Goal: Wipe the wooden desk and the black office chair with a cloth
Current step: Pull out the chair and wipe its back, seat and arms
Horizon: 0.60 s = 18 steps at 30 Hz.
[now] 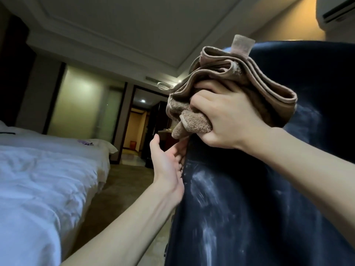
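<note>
The black office chair [269, 189] fills the right half of the view, its backrest facing me with pale dusty streaks on it. My right hand [221, 120] grips a bunched brown cloth [226, 77] and presses it against the upper left part of the backrest. My left hand [169, 166] lies lower down with its fingers wrapped around the backrest's left edge, thumb apart on the near side. The wooden desk is not in view.
A bed with white sheets [38, 179] stands to the left, with a strip of floor [123, 189] between it and the chair. Behind are a glass partition [80, 104], a lit doorway [138, 127] and, top right, an air conditioner [338, 10].
</note>
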### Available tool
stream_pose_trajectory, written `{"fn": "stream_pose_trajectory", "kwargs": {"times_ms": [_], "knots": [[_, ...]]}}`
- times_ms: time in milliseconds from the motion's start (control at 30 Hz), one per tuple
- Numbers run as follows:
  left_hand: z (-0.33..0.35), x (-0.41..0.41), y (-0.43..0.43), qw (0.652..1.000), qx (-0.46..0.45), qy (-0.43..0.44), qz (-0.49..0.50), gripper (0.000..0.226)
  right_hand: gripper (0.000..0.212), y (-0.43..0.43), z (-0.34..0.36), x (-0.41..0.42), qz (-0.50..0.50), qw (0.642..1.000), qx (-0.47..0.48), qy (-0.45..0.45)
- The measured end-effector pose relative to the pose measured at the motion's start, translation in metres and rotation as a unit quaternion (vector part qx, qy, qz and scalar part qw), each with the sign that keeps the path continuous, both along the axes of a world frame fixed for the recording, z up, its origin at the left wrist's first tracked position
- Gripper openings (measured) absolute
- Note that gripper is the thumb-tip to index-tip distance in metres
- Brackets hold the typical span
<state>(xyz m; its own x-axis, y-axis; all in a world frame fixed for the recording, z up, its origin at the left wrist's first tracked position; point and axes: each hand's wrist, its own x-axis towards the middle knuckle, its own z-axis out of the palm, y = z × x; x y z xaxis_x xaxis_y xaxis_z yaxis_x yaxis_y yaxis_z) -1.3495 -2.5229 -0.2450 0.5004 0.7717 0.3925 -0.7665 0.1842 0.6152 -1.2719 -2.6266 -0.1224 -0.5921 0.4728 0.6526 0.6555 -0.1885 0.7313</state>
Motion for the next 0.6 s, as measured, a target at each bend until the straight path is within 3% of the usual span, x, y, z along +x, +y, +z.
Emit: {"fn": "stream_pose_trajectory", "kwargs": {"times_ms": [200, 367, 500, 600], "knots": [[-0.012, -0.003, 0.008, 0.998, 0.029, -0.026, -0.042, 0.091, 0.03, -0.005, -0.025, -0.004, -0.014, 1.0, -0.01, 0.022], [-0.042, -0.004, 0.031, 0.996, 0.082, -0.025, -0.017, 0.068, 0.032, 0.002, -0.077, -0.004, -0.063, 0.993, -0.094, 0.034], [-0.065, 0.001, 0.033, 0.997, 0.059, -0.047, -0.034, 0.059, 0.047, 0.0, -0.09, -0.008, -0.161, 0.969, -0.186, -0.036], [-0.064, 0.002, 0.03, 0.997, 0.056, -0.021, -0.04, 0.068, 0.043, -0.008, -0.074, -0.011, -0.175, 0.963, -0.152, -0.138]]}}
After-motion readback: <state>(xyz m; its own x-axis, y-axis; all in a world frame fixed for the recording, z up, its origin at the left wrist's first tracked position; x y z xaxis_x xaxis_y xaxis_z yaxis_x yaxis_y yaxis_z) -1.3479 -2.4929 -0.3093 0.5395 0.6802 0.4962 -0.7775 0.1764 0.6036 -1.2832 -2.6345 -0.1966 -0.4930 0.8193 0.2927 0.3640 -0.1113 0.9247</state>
